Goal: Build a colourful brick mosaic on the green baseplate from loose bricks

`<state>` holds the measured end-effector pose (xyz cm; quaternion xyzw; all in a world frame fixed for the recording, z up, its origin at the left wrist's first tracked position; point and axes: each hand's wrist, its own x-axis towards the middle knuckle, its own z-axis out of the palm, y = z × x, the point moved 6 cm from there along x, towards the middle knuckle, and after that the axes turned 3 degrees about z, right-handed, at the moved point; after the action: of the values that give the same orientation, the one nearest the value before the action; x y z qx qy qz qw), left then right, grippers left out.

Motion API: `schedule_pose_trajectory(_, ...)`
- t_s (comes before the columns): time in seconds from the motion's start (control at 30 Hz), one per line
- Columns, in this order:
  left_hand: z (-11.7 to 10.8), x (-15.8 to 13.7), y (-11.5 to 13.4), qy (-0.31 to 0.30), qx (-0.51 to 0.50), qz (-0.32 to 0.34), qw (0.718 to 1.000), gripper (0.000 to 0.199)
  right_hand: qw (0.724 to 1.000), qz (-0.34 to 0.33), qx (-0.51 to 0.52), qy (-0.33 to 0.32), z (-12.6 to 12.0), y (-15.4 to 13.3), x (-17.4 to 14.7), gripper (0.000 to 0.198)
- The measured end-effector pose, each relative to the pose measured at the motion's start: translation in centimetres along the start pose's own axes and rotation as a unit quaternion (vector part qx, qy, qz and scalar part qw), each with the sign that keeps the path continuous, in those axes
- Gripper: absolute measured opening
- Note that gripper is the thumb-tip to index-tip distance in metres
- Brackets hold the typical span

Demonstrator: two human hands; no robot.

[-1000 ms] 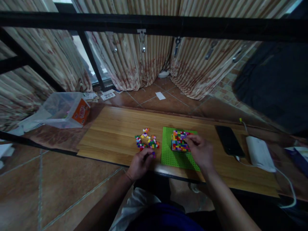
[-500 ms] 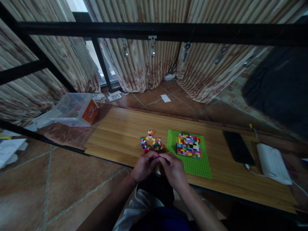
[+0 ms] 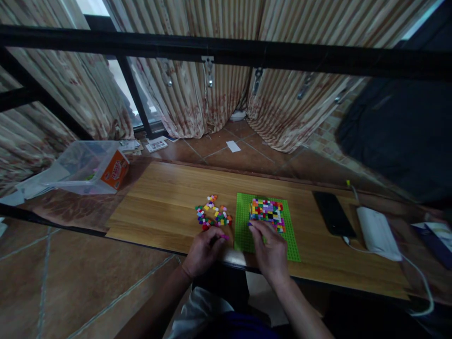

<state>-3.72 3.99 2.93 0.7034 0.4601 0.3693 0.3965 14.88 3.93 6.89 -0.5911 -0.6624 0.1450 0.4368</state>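
Between the fingertips of my left hand (image 3: 205, 249) is a small magenta toy brick (image 3: 224, 237), just in front of the loose pile. My right hand (image 3: 270, 247) is over the green baseplate (image 3: 243, 235), its thumb and forefinger pinching a tiny dark blue or purple brick (image 3: 250, 224) at the left front corner of the built block. That multicoloured brick block (image 3: 267, 209) stands on the baseplate, its front edge partly hidden by my right hand. Loose coloured bricks (image 3: 222, 216) lie in a rough ring on the wooden board left of the baseplate.
On the right of the wooden board (image 3: 158, 197) lie a black phone (image 3: 334, 214) and a white power bank (image 3: 377, 233) with a cable. A clear plastic box (image 3: 88, 165) with an orange label stands at the left. A black metal bar (image 3: 226, 47) crosses above, before striped curtains.
My hands have parted. The right one has moved right to the brick block with a small brick; the left stays near the pile with a magenta brick. The view has shifted slightly.
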Motion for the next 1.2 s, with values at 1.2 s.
schedule_pose_trajectory(1.2, 0.3, 0.0, -0.3, -0.008, 0.069, -0.01, 0.998, 0.01, 0.942, 0.273, 0.186, -0.055, -3.9, 12.4, 6.9, 0.034)
